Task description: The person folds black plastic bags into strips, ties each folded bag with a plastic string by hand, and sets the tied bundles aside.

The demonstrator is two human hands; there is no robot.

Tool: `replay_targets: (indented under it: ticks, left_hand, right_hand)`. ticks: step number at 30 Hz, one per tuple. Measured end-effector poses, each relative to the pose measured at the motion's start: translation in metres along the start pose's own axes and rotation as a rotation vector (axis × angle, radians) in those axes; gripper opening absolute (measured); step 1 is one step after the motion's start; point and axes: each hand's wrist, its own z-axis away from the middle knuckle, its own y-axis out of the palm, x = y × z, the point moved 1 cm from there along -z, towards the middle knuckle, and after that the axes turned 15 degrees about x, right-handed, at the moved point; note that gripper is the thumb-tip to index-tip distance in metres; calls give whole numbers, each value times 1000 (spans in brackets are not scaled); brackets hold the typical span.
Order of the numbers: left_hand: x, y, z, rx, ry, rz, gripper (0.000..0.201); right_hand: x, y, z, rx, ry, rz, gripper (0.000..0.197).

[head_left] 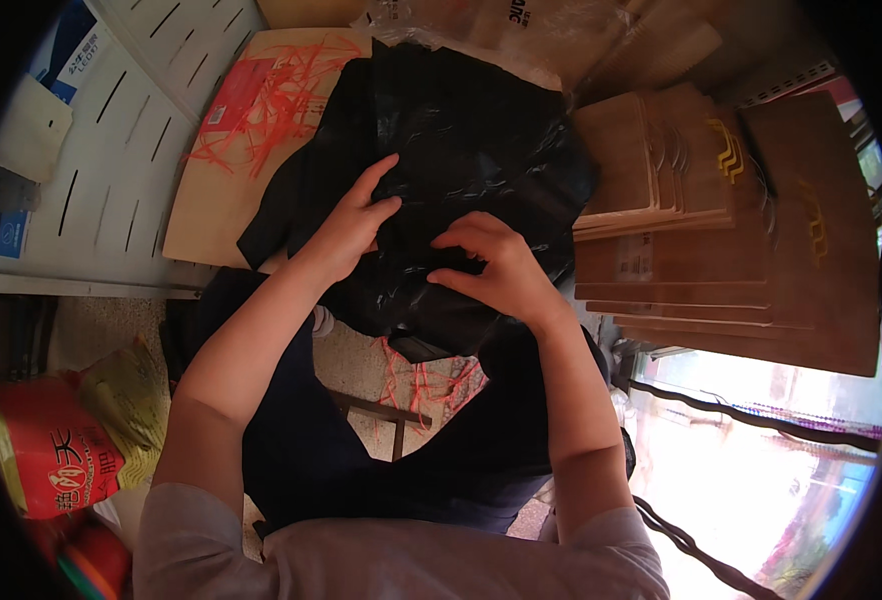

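A large black plastic bag [481, 130], creased and shiny, spreads out in front of me and hangs down toward my knees. My left hand [353, 228] is at its left part, with the index finger and thumb stretched apart and the other fingers mostly hidden. Over the bag's middle is my right hand [491, 262], its fingers bent and its thumb held apart from them; I see nothing between them. Behind the bag's left edge shows a light wooden board or carton [261, 190], with a tangle of red plastic strips [291, 100] on top.
Brown paper bags [681, 260] with yellow and white handles stack up on the right. Clear plastic wrapping [521, 30] lies at the back. A white slotted metal panel [111, 130] stands left, above a red printed sack [51, 440]. More red strips [421, 385] lie on the floor.
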Motion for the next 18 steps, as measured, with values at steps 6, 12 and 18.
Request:
replay_targets:
  ticks: [6,12,18]
  left_hand:
    - [-6,0,-1,3,-67,-38,54]
    - [-17,9,0,40,-31,-74,57]
    - [-16,15,0,19,80,-213,58]
  right_hand:
    - [-8,8,-4,3,1,112,13]
    - [-5,16,-13,-65,-8,233,13]
    - [-4,18,-17,-85,-22,188,16]
